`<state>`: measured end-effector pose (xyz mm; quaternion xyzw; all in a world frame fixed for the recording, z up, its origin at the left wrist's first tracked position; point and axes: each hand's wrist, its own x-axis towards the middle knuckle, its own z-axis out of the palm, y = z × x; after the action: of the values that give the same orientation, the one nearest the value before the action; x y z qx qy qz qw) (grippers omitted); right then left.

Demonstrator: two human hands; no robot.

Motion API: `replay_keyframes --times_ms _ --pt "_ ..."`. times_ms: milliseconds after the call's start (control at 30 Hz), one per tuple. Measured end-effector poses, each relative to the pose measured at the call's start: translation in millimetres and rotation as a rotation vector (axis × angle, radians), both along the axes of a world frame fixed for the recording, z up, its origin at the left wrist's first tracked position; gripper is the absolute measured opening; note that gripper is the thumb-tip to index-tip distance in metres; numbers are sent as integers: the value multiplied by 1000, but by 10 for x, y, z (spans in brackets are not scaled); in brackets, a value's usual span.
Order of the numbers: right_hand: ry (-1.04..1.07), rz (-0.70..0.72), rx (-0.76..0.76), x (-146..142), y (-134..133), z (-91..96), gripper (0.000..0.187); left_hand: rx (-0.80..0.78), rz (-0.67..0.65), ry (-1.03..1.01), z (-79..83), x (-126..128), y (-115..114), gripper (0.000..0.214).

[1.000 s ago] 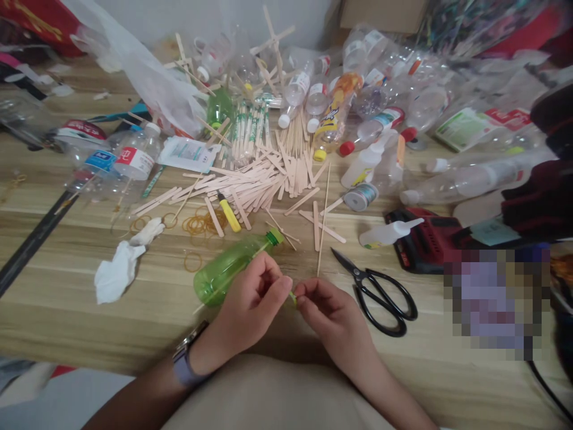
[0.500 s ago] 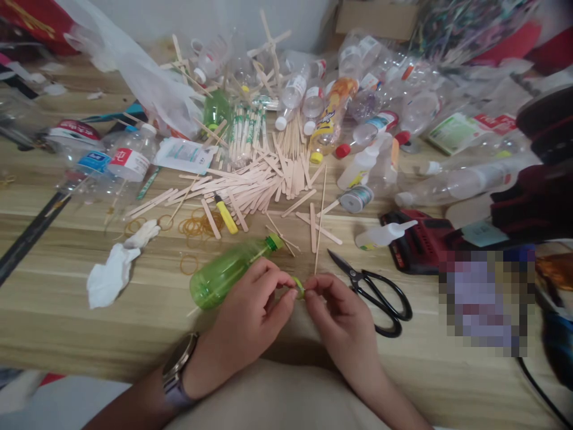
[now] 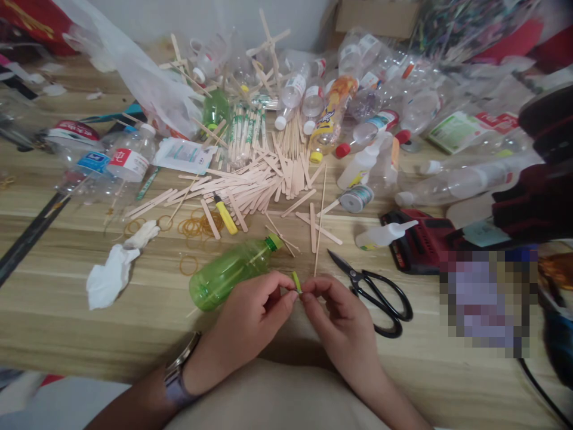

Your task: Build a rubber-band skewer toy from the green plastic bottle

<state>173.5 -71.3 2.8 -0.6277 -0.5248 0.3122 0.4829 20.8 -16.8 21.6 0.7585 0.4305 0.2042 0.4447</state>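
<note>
A small yellow-green plastic piece [image 3: 296, 281] is pinched between the fingertips of both hands; whether it is a cap or a ring I cannot tell. My left hand [image 3: 250, 316], with a watch on the wrist, is closed on it from the left. From the right, my right hand [image 3: 342, 316] pinches its lower end, thumb against fingers. Just behind my left hand a clear green bottle [image 3: 230, 272] lies on its side, its neck pointing up and right. Black-handled scissors [image 3: 371, 289] lie beside my right hand, and a thin wooden skewer [image 3: 319, 233] points toward its fingertips.
Wooden craft sticks [image 3: 255, 182] are heaped mid-table, near rubber bands [image 3: 199, 224] and a yellow-handled tool [image 3: 227, 216]. Plastic bottles [image 3: 293, 92] crowd the back. A glue bottle [image 3: 382, 235] and red-black power tool [image 3: 418, 239] are at right, crumpled tissue [image 3: 111, 275] at left.
The yellow-green piece has turned more upright between the fingertips. My left hand has lowered slightly, showing more of the green bottle. The things on the table stay put.
</note>
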Motion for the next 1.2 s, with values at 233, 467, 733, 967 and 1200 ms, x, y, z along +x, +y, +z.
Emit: replay_keyframes --times_ms 233,467,733,967,1200 --pt "19 68 29 15 19 21 9 86 -23 -3 2 -13 0 14" --pt "-69 78 28 15 34 40 13 323 -149 80 -12 -15 11 19" --pt "-117 98 46 32 17 34 18 503 -198 230 -20 -11 2 32" --pt "-154 66 -7 35 30 36 14 427 -212 186 -21 -13 1 21" --pt "-122 61 -22 13 37 22 13 84 -166 -248 21 -24 -12 20"
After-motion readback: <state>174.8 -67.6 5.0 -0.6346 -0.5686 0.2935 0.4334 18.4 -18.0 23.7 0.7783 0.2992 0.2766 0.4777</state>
